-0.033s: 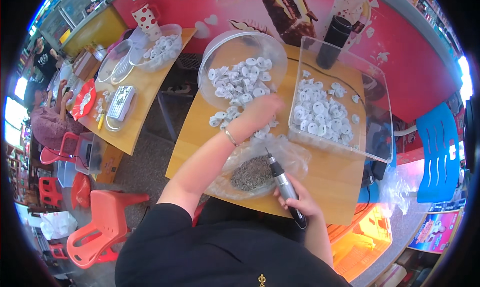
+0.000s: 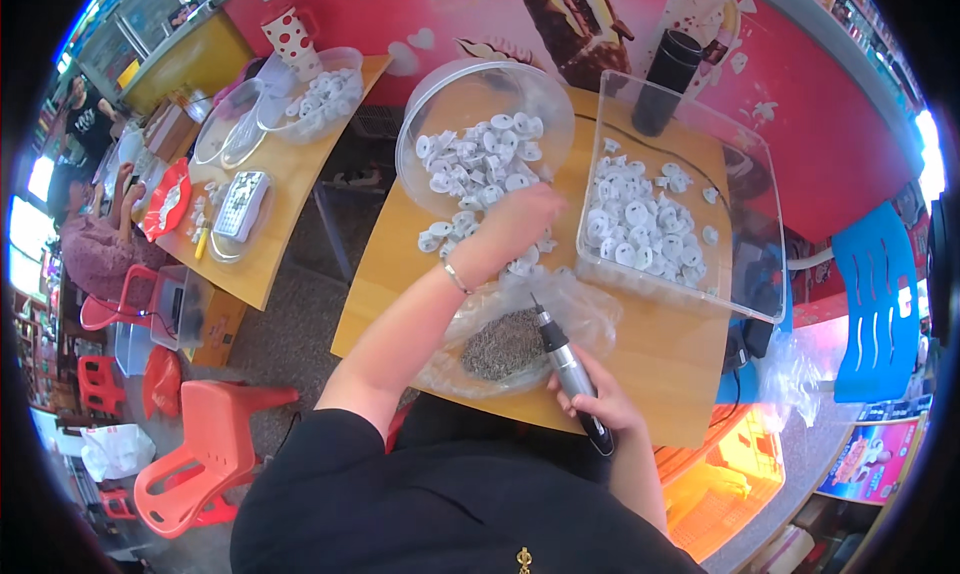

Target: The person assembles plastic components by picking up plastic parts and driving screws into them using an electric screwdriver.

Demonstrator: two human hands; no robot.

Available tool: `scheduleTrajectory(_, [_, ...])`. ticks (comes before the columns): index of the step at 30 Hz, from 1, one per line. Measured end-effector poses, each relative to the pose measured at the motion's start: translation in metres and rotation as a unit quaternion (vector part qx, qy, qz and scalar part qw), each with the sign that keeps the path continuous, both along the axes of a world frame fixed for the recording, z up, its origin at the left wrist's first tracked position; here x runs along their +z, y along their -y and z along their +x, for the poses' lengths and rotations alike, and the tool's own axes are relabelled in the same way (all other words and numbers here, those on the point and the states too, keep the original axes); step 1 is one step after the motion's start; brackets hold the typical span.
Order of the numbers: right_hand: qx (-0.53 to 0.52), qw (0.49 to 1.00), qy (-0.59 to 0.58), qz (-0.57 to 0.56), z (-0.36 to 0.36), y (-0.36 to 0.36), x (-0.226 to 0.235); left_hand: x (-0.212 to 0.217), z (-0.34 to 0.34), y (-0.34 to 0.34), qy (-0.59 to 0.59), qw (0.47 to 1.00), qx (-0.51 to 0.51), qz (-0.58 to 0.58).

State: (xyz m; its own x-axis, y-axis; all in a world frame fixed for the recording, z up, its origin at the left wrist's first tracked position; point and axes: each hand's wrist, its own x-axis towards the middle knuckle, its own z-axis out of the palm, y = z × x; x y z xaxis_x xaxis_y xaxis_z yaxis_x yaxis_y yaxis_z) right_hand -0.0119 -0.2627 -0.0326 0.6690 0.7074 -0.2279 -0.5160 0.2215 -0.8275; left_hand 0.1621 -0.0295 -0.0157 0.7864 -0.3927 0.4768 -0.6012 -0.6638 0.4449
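Note:
My left hand (image 2: 522,220), with a bracelet on its wrist, reaches over loose white plastic parts (image 2: 462,229) on the table, just in front of a round clear tub (image 2: 408,139) of similar parts. Its fingers point down and away, so whatever they touch is hidden. In my right hand (image 2: 607,402) is a silver and black electric screwdriver (image 2: 572,372), its thin bit tilted up toward the far left. Beside that bit lies an open clear plastic bag (image 2: 592,309) holding a heap of small metal screws (image 2: 502,346).
A rectangular clear bin (image 2: 680,296) with many white parts stands at the right, a black bottle (image 2: 670,79) behind it. Another table (image 2: 300,179) at the left bears tubs and a spotted cup (image 2: 290,44). A red chair (image 2: 205,444) and a seated person (image 2: 95,239) are further left.
My left hand has shifted very slightly away from me over the white parts. My right hand and the screwdriver stay in place.

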Motion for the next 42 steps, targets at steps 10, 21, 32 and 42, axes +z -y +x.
scheduleTrajectory(10, [-0.011, 0.999, 0.002, -0.032, 0.0, -0.003, 0.005, 0.008, -0.096, -0.022, -0.425, 0.661, -0.018, -0.618])
scheduleTrajectory(21, [-0.03, 0.999, -0.008, -0.039, 0.0, -0.002, 0.005, 0.01, -0.15, -0.018, -0.534, 0.76, -0.086, -0.36])
scheduleTrajectory(32, [-0.044, 0.998, -0.01, -0.038, -0.005, -0.003, 0.007, -0.014, -0.163, 0.0, -0.152, 0.987, 0.054, -0.009])
scheduleTrajectory(42, [-0.035, 0.999, -0.007, -0.032, -0.003, -0.002, 0.005, -0.008, -0.15, -0.018, -0.376, 0.842, 0.013, -0.386])
